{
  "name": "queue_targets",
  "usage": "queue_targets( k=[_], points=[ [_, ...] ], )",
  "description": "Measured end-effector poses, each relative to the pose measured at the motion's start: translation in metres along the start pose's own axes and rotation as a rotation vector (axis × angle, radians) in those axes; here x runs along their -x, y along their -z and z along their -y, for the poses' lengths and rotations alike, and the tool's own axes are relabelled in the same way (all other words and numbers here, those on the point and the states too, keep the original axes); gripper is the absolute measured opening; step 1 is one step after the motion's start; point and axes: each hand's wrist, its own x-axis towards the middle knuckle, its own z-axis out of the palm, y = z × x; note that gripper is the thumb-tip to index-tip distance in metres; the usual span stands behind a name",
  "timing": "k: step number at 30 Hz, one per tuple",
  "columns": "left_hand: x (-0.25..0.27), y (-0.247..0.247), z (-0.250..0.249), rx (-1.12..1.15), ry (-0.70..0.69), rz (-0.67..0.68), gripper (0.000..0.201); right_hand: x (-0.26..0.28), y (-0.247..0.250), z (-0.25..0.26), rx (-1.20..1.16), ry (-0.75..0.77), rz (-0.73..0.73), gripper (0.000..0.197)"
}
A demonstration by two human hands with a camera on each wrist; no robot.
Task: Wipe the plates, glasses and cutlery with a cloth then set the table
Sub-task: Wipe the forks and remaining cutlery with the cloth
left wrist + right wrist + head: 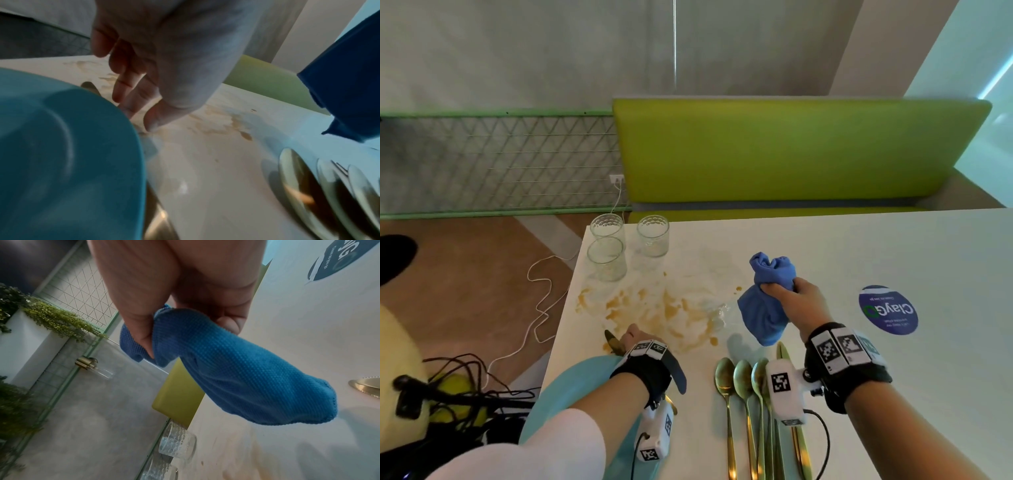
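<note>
A: What did the right hand [796, 301] have?

B: It gripped a bunched blue waffle-weave cloth [767, 298], fingers and thumb curled tight round its middle, the whole bundle held clear above the white tabletop [893, 394].

A: And the left hand [635, 339]?

B: It was down at the far rim of the round light-blue plate [582, 380], beside a gold knife [613, 341] with a smeared tip. The fingers pointed down toward the table; whether they pinched the knife or the rim, I couldn't tell.

A: Where was the rest?

B: Three gold spoons [743, 377] lay side by side near the front edge, between the two wrists, with more gold cutlery just right of them. Three clear textured glasses [607, 255] stood at the far left corner. Brownish smears [654, 308] covered the table between the glasses and the plate.
</note>
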Motion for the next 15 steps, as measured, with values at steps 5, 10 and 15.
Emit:
queue_targets(
  k=[5,10,15],
  points=[
    [0.002,-0.012,-0.002,0.012,-0.025,0.159,0.052,-0.001,-0.001,-0.003,0.006,-0.009,0.002,0.020],
    [0.012,-0.026,0.001,0.018,-0.077,0.024,0.050,-0.003,-0.002,-0.004,0.011,-0.015,0.008,0.021],
    [-0.013,-0.012,0.002,0.006,-0.077,0.115,0.016,-0.003,-0.001,-0.002,0.027,-0.014,0.018,0.024]
  ],
)
